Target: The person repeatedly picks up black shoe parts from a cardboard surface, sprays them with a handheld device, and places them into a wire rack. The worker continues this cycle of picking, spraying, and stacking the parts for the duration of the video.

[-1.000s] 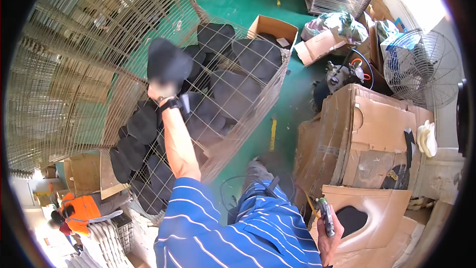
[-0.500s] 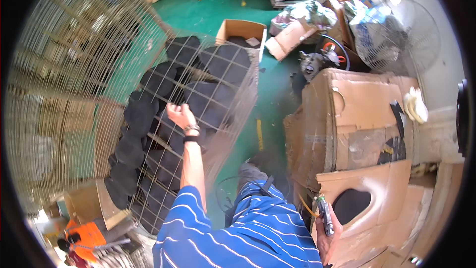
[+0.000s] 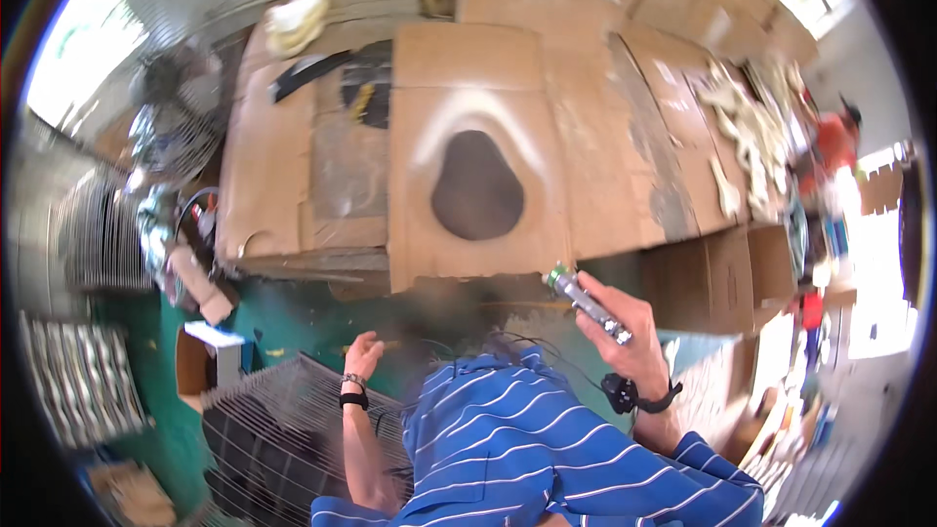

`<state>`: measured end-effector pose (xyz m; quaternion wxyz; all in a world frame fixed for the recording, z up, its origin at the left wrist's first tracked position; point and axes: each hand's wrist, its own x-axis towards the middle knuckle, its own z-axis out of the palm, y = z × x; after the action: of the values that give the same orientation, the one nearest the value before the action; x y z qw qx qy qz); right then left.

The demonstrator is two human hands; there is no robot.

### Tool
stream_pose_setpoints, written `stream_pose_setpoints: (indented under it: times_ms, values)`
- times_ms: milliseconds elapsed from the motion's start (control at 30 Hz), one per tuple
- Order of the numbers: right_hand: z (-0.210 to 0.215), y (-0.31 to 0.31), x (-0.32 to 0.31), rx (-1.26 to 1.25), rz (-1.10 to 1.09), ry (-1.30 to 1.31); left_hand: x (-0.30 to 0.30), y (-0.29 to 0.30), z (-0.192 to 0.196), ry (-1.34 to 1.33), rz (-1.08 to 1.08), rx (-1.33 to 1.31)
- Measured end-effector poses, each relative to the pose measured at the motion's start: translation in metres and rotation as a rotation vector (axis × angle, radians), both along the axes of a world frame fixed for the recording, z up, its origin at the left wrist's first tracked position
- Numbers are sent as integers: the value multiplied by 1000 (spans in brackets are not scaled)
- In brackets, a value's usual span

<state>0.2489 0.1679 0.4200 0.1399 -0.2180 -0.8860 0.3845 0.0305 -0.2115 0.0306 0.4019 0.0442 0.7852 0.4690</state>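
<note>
My right hand (image 3: pixel 625 330) is closed round a grey spray gun (image 3: pixel 589 304) with a green end, held off the front edge of a cardboard-covered bench. My left hand (image 3: pixel 363 356) hangs beside a wire rack (image 3: pixel 293 405), its fingers loosely bent and apart, with nothing seen in them. Dark flat pads (image 3: pixel 259 468) lie on this rack. In front of me, a dark rounded pad (image 3: pixel 478 185) lies on a cardboard sheet (image 3: pixel 420 68) marked by a whitish sprayed band around its far end.
Cream-coloured pieces (image 3: pixel 747 127) are heaped at the bench's right end, above an open carton (image 3: pixel 717 273). A fan (image 3: pixel 176 68) stands at the far left, stacked wire racks (image 3: pixel 102 229) below it. At far right is a person in orange (image 3: pixel 833 146).
My view has swung right from the wire rack to the bench. My left hand has come off the rack's pads; the spray gun in my right hand now points toward the bench.
</note>
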Motion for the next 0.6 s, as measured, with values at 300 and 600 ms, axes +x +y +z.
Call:
stream_pose_setpoints:
  times_ms: [300, 600]
  values:
    - [6, 25, 63, -128, -171, -59, 30, -38, -110, -332, 9, -275]
    - [-14, 39, 35, -140, -183, 106, 26, -51, -124, -701, 405, 39]
